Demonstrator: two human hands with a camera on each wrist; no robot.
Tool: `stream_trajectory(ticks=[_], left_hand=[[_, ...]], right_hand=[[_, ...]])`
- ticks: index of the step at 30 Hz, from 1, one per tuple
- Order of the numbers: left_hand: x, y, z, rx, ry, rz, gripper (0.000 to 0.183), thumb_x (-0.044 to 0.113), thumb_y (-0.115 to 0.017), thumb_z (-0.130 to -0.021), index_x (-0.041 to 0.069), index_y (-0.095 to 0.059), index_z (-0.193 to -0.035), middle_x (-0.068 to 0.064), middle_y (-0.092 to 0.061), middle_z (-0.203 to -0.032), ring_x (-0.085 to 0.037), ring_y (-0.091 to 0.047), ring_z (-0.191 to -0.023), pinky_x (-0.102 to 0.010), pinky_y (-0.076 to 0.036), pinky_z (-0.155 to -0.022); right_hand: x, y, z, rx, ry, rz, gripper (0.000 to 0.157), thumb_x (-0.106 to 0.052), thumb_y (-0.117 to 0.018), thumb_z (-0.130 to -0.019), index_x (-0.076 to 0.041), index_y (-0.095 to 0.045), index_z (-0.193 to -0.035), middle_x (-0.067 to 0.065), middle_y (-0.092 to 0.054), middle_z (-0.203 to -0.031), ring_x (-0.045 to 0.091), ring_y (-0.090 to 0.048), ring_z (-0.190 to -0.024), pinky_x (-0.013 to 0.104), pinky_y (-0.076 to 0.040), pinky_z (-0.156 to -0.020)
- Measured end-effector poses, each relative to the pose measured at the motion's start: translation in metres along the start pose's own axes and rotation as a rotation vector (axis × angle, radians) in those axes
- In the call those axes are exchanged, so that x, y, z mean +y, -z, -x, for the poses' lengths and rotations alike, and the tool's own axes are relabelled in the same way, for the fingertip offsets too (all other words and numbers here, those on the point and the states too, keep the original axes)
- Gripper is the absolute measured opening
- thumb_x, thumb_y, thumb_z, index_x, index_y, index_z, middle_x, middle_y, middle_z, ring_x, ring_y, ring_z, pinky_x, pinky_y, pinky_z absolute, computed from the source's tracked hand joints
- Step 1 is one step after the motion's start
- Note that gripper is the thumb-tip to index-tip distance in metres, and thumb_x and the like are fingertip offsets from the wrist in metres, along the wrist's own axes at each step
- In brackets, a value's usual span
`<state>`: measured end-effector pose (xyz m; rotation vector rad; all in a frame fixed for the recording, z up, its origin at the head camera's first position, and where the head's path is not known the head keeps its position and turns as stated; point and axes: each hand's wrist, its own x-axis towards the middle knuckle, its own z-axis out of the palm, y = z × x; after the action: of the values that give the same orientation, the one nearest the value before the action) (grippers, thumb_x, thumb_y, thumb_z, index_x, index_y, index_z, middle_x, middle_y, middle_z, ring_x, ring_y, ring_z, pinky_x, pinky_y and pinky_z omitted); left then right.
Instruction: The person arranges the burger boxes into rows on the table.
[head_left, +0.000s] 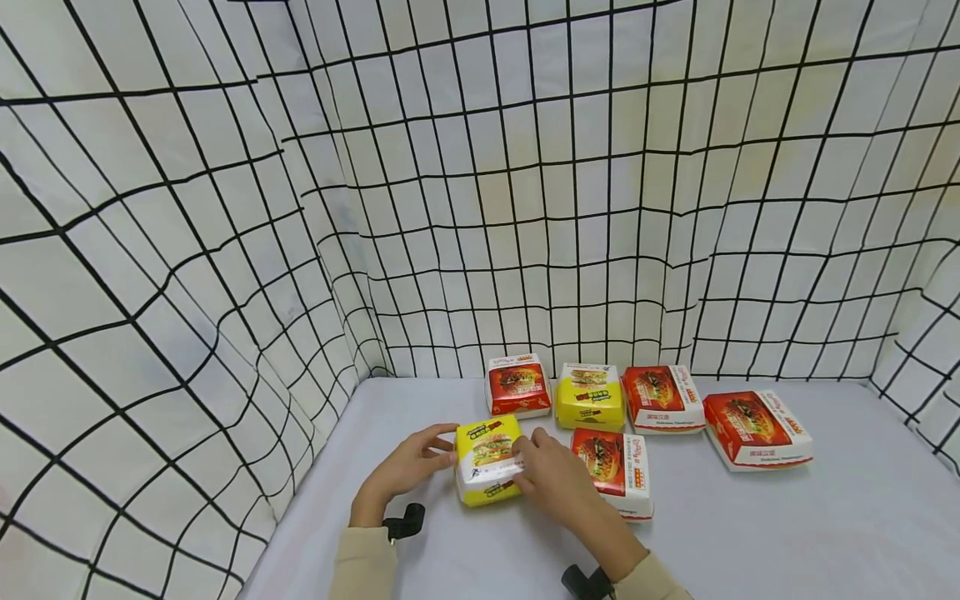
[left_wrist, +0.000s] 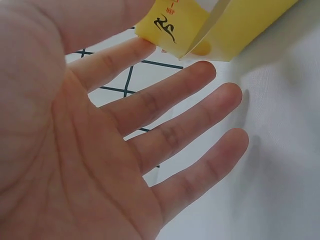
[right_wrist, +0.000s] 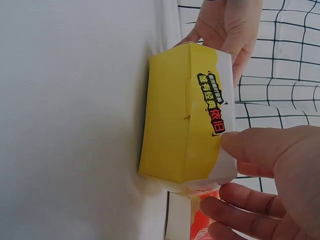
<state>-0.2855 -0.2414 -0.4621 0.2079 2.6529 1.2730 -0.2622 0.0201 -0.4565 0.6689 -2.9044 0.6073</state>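
Note:
A yellow-and-white burger box sits on the white table between the two hands, its printed lid facing up. The left hand is at the box's left side. In the left wrist view its fingers are spread and fairly straight, with the index fingertip right at a corner of the yellow box. My right hand holds the box's right edge. In the right wrist view its thumb lies on the upper edge of the burger box, while the fingers bend around the right end.
Just right of the right hand lies a red-and-white burger box. Behind stand a small red box, another yellow box and two more red boxes, one beside the other. Black-netted white walls enclose the table.

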Motion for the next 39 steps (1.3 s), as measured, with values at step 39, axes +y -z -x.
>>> stream_trajectory(ticks=[39], left_hand=[[0.004,-0.003,-0.001,-0.068,0.022,-0.011,0.076,0.049,-0.07,-0.083,0.028,-0.037,-0.148,-0.014,-0.06,-0.128,-0.032,-0.06,-0.114,-0.058,-0.049,-0.089]], right_hand=[[-0.004,-0.001,-0.002,-0.108,-0.096,-0.016,0.06,-0.046,-0.072,-0.082,-0.015,-0.053,-0.131,0.002,-0.066,-0.096,0.012,-0.05,-0.071,0.032,-0.048,-0.064]])
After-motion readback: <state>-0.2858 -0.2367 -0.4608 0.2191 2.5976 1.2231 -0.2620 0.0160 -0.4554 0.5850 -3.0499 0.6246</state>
